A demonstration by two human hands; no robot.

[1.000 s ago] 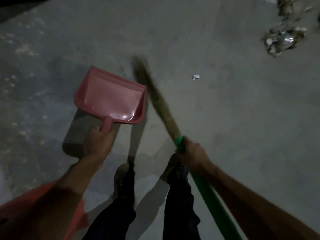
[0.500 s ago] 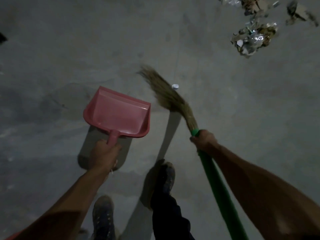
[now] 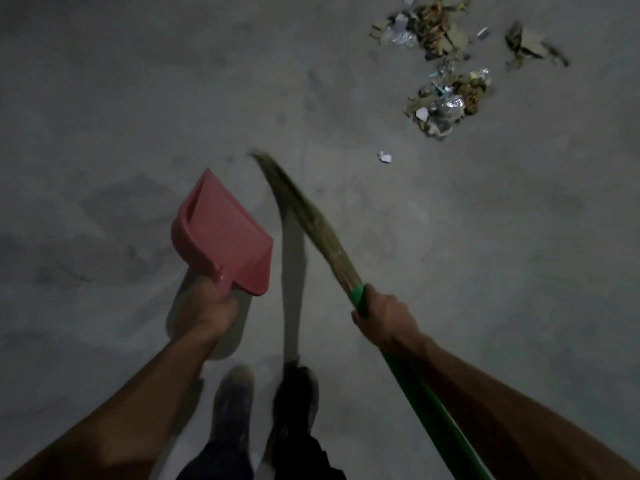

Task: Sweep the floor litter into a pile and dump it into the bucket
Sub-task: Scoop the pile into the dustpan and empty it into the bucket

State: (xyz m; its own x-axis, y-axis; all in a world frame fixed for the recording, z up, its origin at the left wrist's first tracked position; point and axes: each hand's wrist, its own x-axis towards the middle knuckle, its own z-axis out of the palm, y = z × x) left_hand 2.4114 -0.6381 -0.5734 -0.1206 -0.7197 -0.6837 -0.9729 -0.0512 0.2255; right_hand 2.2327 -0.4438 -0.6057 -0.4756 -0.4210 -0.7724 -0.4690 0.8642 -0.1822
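Note:
My left hand (image 3: 207,311) grips the handle of a pink dustpan (image 3: 225,233), held off the floor and tilted to its left. My right hand (image 3: 386,318) holds a broom (image 3: 308,216) by its green handle, just below the straw bristles, which point up and left and look blurred. A pile of litter (image 3: 446,105) with foil, paper and brown scraps lies at the upper right. More litter (image 3: 422,29) is spread beyond it. One small white scrap (image 3: 385,156) lies alone between the broom tip and the pile. No bucket is in view.
The grey concrete floor (image 3: 138,98) has dark stains at the left. My two shoes (image 3: 266,403) stand at the bottom centre. A torn brown scrap (image 3: 530,46) lies at the far upper right.
The view has shifted, so the litter pile sits lower and nearer. The dustpan has tilted onto its side. The broom head has swung left, away from the small white scrap.

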